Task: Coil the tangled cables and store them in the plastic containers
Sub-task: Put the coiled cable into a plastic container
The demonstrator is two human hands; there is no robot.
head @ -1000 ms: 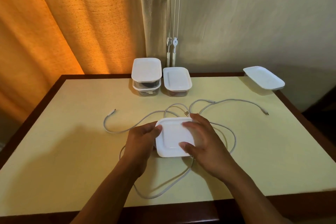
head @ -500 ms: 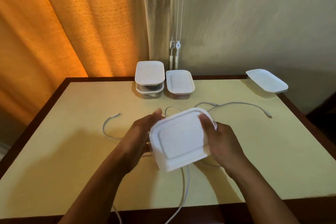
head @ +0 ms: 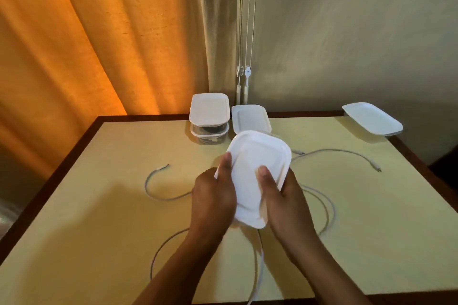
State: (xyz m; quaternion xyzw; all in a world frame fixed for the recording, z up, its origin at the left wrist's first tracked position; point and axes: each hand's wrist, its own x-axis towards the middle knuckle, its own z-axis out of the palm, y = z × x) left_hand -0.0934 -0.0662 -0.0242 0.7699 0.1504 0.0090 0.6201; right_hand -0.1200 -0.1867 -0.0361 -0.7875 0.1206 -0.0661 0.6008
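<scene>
- Here, both hands grip a single white lidded container (head: 252,163), raised clear of the table and tilted.
- The left hand (head: 213,195) clasps its left side with the thumb lying on the lid. The other fingers are hidden underneath.
- The right hand (head: 280,195) clasps the right side, thumb on the lid and fingers curled round the rim.
- The two hands sit apart, on opposite edges of the one box.
- Beneath and around the hands, white cabling (head: 332,149) sprawls uncoiled on the table (head: 99,205). How many separate cables make it up cannot be told.
- Three free ends show: one on the left (head: 164,167), one on the far right (head: 378,169), and one just past the held box (head: 298,152).
- One strand (head: 259,267) runs toward the person and drops over the near edge.
- At the back of the table stands a stack of two containers (head: 208,116), lidded, with something dark inside.
- Just beside the stack, on its right, sits one more lidded container (head: 250,120).
- At the far right corner lies a fifth white piece (head: 371,121). Whether it is a shallow box or only a lid cannot be told.
- Behind the table hang an orange curtain (head: 74,32) and two blind cords (head: 244,77) against a pale wall (head: 347,32).
</scene>
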